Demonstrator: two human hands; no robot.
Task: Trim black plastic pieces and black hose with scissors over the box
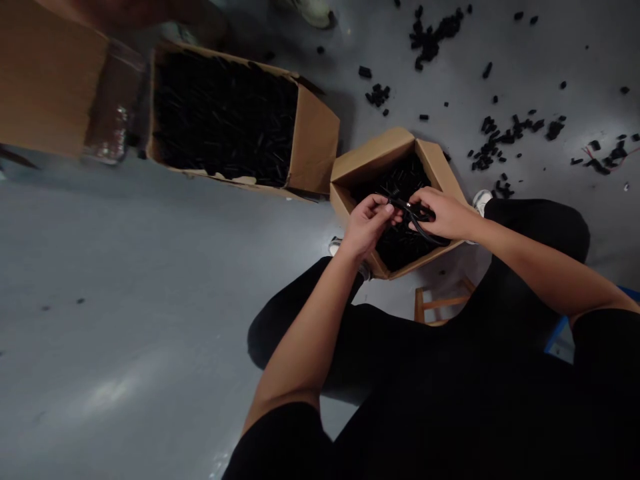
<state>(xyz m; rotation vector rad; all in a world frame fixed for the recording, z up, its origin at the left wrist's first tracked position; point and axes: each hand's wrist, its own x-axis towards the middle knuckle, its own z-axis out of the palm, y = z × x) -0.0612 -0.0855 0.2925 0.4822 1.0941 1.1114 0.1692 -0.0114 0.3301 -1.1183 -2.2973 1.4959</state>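
Observation:
My right hand (pixel 443 212) is closed round the dark handles of a cutting tool that looks like pliers or nippers (pixel 424 230). The tool's head points left, toward the fingertips of my left hand (pixel 369 223). Those fingers are pinched together on something small and dark, whose kind I cannot make out. Both hands are above an open cardboard box (pixel 373 155) between my feet. Many small black pieces (pixel 403 177) fill its inside, partly hidden by my hands.
A larger cardboard box (pixel 317 123) full of black strips (pixel 225 110) stands to the left. Another carton (pixel 47 80) and clear plastic (pixel 113 107) lie beyond it. Black bits (pixel 500 140) are scattered on the floor. A wooden stool (pixel 443 303) is under me. Part of another person shows at the top left.

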